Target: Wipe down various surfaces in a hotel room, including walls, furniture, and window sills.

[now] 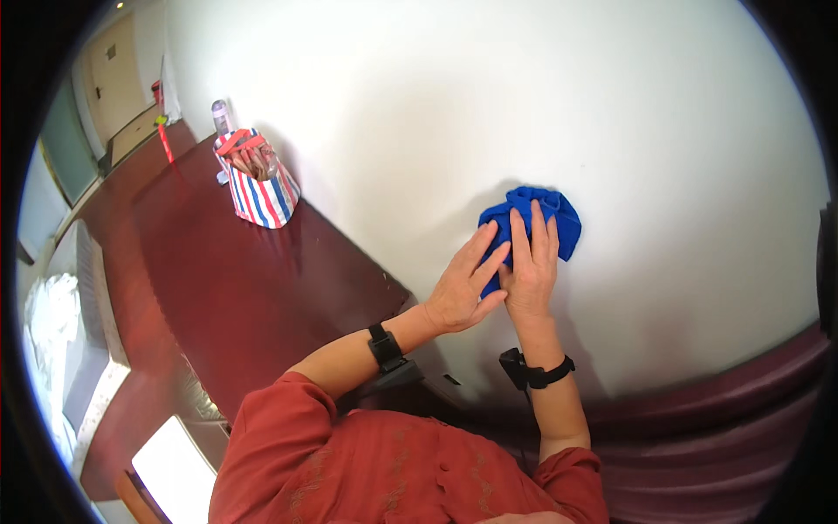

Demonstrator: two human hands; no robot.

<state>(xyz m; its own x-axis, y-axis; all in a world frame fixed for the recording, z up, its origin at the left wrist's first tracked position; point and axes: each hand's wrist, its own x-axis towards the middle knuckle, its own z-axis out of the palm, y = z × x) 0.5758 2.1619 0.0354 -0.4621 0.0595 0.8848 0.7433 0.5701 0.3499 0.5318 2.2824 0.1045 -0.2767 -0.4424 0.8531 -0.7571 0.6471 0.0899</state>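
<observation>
A bunched blue cloth (563, 226) lies against the white wall (655, 164) in front of me. My right hand (531, 275) presses it there, palm towards the wall and fingers spread over the folds. Just left of it, my left hand (465, 285) has its fingers apart, with the fingertips overlapping the cloth's left edge. Whether those fingertips bear on the cloth or only hover over it is hard to tell. Part of the cloth is hidden beneath both hands.
A dark red table (242, 275) runs along the wall at left. On it stand a striped fabric bag (265, 200) with several things inside and a bottle (221, 118). Dark red draped fabric (713, 426) spans the lower right. A white-topped chair (173, 462) is at lower left.
</observation>
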